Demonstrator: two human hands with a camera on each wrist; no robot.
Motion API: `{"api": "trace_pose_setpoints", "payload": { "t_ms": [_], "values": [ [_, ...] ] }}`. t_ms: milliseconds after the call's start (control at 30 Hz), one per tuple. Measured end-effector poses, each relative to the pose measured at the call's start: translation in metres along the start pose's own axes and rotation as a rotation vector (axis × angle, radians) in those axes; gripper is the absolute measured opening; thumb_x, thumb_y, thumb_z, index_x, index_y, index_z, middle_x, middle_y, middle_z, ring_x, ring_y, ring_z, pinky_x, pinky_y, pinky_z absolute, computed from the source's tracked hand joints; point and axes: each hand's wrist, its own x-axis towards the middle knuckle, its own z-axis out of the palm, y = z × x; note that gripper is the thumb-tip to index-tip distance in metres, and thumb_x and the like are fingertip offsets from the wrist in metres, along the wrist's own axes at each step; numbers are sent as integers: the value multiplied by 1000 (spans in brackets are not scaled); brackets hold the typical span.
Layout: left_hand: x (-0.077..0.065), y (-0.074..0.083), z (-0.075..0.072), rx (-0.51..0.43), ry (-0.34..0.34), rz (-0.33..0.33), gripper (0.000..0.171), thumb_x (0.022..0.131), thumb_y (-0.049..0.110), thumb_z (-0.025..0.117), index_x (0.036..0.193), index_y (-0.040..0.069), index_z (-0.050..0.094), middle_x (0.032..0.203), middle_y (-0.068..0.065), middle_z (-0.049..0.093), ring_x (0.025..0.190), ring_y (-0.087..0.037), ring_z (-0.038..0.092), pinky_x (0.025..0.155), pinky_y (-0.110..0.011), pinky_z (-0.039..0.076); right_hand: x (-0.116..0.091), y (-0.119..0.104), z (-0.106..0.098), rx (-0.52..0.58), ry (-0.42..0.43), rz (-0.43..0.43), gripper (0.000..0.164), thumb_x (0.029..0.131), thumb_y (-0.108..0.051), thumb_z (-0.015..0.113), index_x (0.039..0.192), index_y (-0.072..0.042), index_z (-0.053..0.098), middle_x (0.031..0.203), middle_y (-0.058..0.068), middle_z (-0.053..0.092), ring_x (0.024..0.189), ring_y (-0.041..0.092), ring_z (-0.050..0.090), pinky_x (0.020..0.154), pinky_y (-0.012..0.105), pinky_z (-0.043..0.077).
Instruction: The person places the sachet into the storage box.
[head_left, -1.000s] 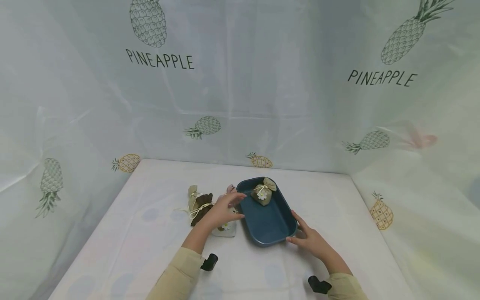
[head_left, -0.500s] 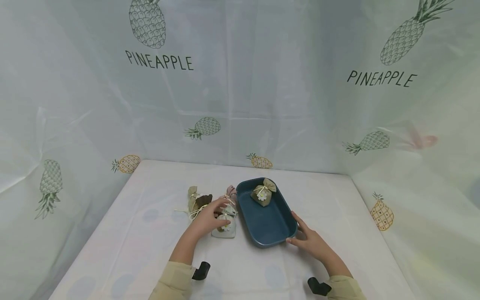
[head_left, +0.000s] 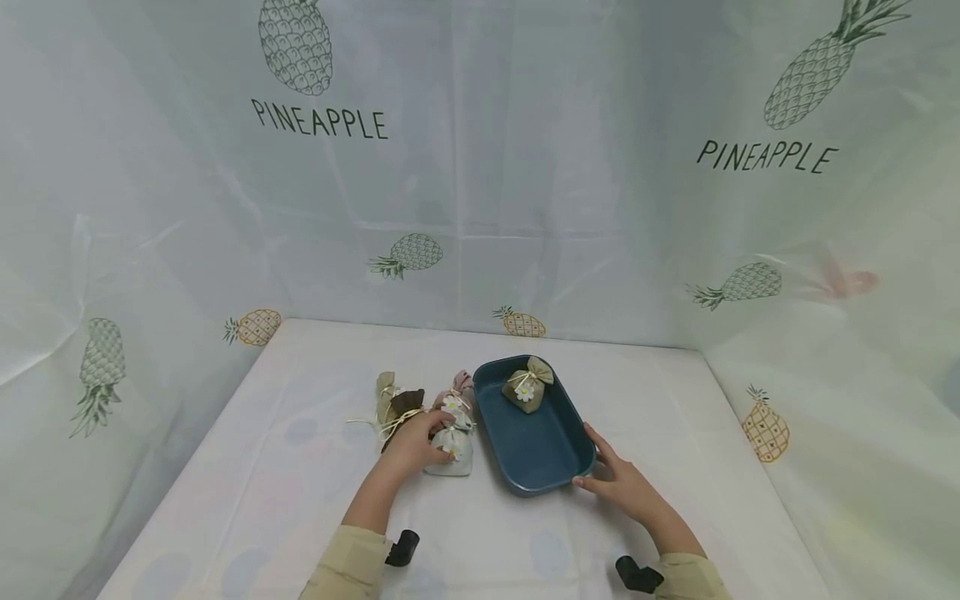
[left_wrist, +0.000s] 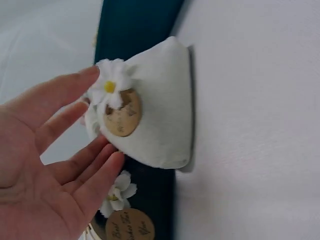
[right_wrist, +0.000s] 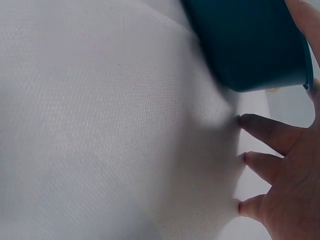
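My left hand (head_left: pixel 411 442) is at a small white drawstring pouch (head_left: pixel 453 465) on the table. In the left wrist view its thumb is right at the white flower of the pouch (left_wrist: pixel 162 110), the other fingers spread near the tied neck. My right hand (head_left: pixel 628 485) touches the near right corner of a blue rectangular tray (head_left: pixel 538 442), thumb and forefinger at the rim. The right wrist view has its other fingers (right_wrist: pixel 265 132) spread below the tray (right_wrist: pixel 250 45). A green-brown pouch (head_left: pixel 527 390) with a white flower lies at the tray's far end.
Left of the tray, a pink pouch (head_left: pixel 461 385) lies beyond the white one. Farther left lie a dark brown pouch (head_left: pixel 407 402) and a beige pouch (head_left: pixel 385 387) with loose cords. A pineapple-print curtain (head_left: pixel 480 167) surrounds the white table (head_left: pixel 525 550).
My left hand has moved away from the tray's left rim, to the left and nearer me, onto the white pouch. My right hand and the tray have stayed put.
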Motion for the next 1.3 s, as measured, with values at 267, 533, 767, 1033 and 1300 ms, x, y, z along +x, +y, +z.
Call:
{"api": "trace_pose_setpoints", "payload": {
  "t_ms": [267,533,767,1033,1300],
  "values": [
    [4,2,8,182,26,23,58,68,13,89,121,12,64,130,-17,58,119,-36,53,95,-51,43,0,-1,1,-1,4,6,92,87,-48,70,157,-31,13,147,32,34,133,52,34,97,72,29],
    [3,12,15,244,49,-62,53,69,19,89,116,20,63,123,-16,58,105,-35,59,82,-50,49,-1,-1,1,-12,9,14,91,87,-48,69,157,-30,14,146,32,36,132,53,34,97,72,29],
    [-1,13,20,226,65,-65,51,70,18,89,112,23,61,108,-7,56,85,-28,59,70,-47,49,-1,-1,1,-26,12,13,91,87,-50,69,157,-32,14,146,30,37,132,54,33,97,75,24],
    [-2,11,22,180,82,-34,45,69,13,88,106,21,63,95,0,54,81,-19,55,69,-41,47,-2,-1,2,-38,33,-6,91,87,-49,69,157,-29,15,145,31,38,132,50,37,103,75,8],
    [-4,17,12,105,113,-10,42,69,7,87,104,19,67,94,0,56,84,-18,54,71,-40,47,-1,0,3,-11,29,-1,91,87,-48,69,157,-30,15,147,29,36,133,47,37,106,71,0]
  ]
}}
